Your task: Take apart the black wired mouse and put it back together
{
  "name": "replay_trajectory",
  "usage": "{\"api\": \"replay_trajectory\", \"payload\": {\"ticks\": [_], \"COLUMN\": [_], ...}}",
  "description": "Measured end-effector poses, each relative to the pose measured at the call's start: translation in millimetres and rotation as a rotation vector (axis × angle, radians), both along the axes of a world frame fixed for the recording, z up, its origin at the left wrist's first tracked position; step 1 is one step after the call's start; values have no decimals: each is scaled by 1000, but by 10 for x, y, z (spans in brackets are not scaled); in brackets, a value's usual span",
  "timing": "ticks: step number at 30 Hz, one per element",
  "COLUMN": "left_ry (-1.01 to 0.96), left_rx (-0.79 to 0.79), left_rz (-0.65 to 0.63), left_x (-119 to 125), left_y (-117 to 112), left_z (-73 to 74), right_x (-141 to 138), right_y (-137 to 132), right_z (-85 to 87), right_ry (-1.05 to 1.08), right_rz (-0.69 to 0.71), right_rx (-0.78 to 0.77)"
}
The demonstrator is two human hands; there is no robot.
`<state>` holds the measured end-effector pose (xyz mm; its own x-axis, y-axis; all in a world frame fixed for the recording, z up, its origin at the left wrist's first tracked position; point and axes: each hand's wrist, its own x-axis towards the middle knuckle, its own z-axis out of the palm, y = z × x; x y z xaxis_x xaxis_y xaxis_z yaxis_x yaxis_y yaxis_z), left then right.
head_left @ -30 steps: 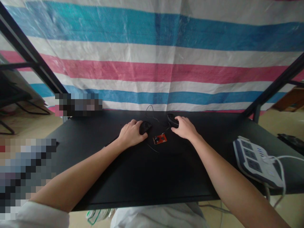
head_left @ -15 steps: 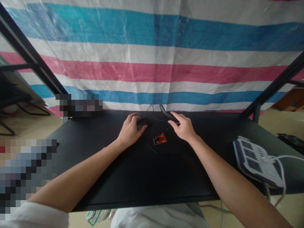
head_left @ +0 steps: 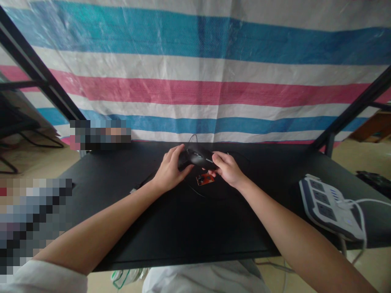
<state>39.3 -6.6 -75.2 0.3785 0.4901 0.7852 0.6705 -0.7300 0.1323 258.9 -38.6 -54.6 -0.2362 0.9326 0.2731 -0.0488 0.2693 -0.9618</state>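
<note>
"What's the grip doing?"

"The left hand [head_left: 171, 171] and right hand [head_left: 229, 169] come together, clamped on a black computer mouse [head_left: 198, 158] held between them."

"What's below the grip?"

"A small red circuit board [head_left: 205, 179], lying just under it on the black desk [head_left: 183, 228]."

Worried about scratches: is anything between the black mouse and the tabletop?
Yes: a small red circuit board lies on the black tabletop just below the black mouse, held by the left hand and right hand.
</note>
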Motion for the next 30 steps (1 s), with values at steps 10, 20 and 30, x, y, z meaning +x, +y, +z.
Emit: {"api": "replay_trajectory", "payload": {"ticks": [10,20,30], "left_ry": [-28,78,-20], "left_rx": [-45,-151,-155], "left_rz": [44,36,163], "left_x": [-18,-49,-92], "left_y": [22,-17,12], "left_z": [-23,74,142], "right_x": [-25,-16,37], "right_y": [-50,-106,-61], "right_z": [-46,-10,-25], "right_ry": [-766,-766,-695], "right_rz": [-384,-301,-511], "right_rx": [943,854,760]}}
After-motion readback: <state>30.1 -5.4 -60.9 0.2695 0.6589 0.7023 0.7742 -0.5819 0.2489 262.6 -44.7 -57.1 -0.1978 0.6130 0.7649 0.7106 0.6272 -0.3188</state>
